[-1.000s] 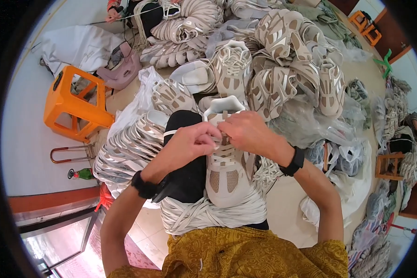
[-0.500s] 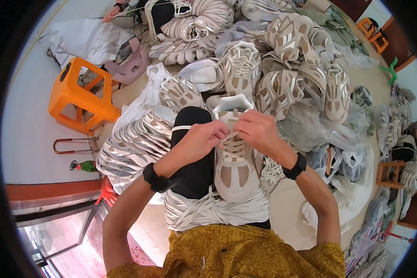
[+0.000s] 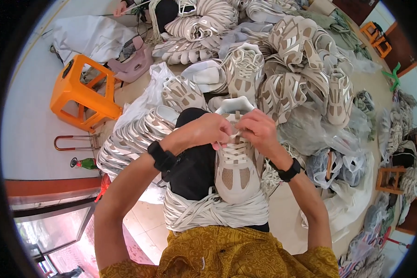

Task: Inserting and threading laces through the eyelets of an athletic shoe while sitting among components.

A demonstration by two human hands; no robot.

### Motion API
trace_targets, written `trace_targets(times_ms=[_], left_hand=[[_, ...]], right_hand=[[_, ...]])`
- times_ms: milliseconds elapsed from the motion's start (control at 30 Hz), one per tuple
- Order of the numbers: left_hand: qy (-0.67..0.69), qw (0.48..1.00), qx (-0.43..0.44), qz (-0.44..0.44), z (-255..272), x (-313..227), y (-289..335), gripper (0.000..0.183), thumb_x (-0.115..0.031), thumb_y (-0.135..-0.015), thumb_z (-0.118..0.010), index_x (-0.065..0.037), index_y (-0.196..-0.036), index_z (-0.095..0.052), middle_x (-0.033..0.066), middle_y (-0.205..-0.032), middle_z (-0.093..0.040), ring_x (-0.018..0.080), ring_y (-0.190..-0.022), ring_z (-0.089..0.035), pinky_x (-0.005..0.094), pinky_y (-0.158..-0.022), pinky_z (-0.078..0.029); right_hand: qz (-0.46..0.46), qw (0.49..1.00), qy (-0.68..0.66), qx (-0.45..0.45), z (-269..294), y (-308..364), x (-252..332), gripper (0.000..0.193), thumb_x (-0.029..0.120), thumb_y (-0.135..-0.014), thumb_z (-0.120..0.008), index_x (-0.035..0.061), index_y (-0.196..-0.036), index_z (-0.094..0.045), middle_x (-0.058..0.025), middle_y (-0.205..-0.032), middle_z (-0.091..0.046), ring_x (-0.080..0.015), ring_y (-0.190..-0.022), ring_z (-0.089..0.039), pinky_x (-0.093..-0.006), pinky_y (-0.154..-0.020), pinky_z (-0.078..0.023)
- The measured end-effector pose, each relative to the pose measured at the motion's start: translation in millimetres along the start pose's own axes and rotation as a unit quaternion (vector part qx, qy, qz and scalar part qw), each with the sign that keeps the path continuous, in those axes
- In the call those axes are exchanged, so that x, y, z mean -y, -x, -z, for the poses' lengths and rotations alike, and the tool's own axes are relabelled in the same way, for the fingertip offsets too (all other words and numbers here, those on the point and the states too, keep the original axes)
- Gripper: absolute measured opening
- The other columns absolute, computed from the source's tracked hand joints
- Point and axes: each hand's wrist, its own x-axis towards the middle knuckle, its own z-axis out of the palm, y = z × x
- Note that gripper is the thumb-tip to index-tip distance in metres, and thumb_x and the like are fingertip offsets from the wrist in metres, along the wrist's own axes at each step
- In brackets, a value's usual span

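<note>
A big heap of beige shoes (image 3: pixel 282 69) covers the floor. On the lap lies one beige sneaker (image 3: pixel 236 169) over a bundle of white laces (image 3: pixel 208 211). The left hand (image 3: pixel 211 132) and right hand (image 3: pixel 259 129) are closed, pinching its lace near the tongue.

Daylight was bright and even, with soft, weak shadows. The pale floor (image 3: pixel 32 134) at left looked slightly washed out. Focus held in the centre; fisheye bending and a black vignette ringed the edges.
</note>
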Motion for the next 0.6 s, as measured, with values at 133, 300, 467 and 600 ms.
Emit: trace_targets(times_ms=[133, 300, 467, 600], left_hand=[[-0.065, 0.996, -0.051, -0.031, -9, 2, 12, 0.010, -0.008, -0.072, -0.059, 0.002, -0.076, -0.060, 0.0032, -0.066, -0.059, 0.0067, -0.059, -0.053, 0.0193, -0.054, -0.043], [-0.104, 0.983, -0.125, -0.083, -20, 0, 14, 0.011, -0.008, -0.072, -0.060, 0.001, -0.078, -0.060, 0.0038, -0.065, -0.059, 0.0060, -0.059, -0.052, 0.0207, -0.055, -0.042], [-0.123, 0.971, -0.180, -0.100, -25, 10, 13, 0.014, -0.009, -0.072, -0.060, 0.002, -0.081, -0.061, 0.0058, -0.066, -0.060, 0.0072, -0.060, -0.054, 0.0215, -0.057, -0.044], [-0.129, 0.961, -0.227, -0.091, -30, 8, 15, 0.016, -0.011, -0.072, -0.061, 0.002, -0.081, -0.061, 0.0069, -0.068, -0.061, 0.0085, -0.062, -0.056, 0.0218, -0.059, -0.045]], right_hand=[[-0.171, 0.961, -0.171, 0.131, 15, -5, 4, 0.032, 0.003, -0.050, -0.068, 0.0041, -0.081, -0.064, -0.0042, -0.077, -0.058, -0.0160, -0.074, -0.054, -0.0271, -0.062, -0.043], [-0.180, 0.970, -0.069, 0.151, 34, 0, -1, 0.027, 0.008, -0.052, -0.067, 0.0042, -0.078, -0.062, -0.0053, -0.073, -0.056, -0.0194, -0.069, -0.054, -0.0288, -0.060, -0.044], [-0.244, 0.953, 0.043, 0.175, 30, 24, 3, 0.013, 0.011, -0.059, -0.061, 0.0052, -0.069, -0.057, -0.0076, -0.069, -0.053, -0.0239, -0.068, -0.055, -0.0343, -0.058, -0.044], [-0.114, 0.972, 0.090, 0.185, 22, 32, -2, 0.011, 0.010, -0.061, -0.061, 0.0053, -0.070, -0.057, -0.0074, -0.067, -0.053, -0.0241, -0.064, -0.054, -0.0322, -0.055, -0.043]])
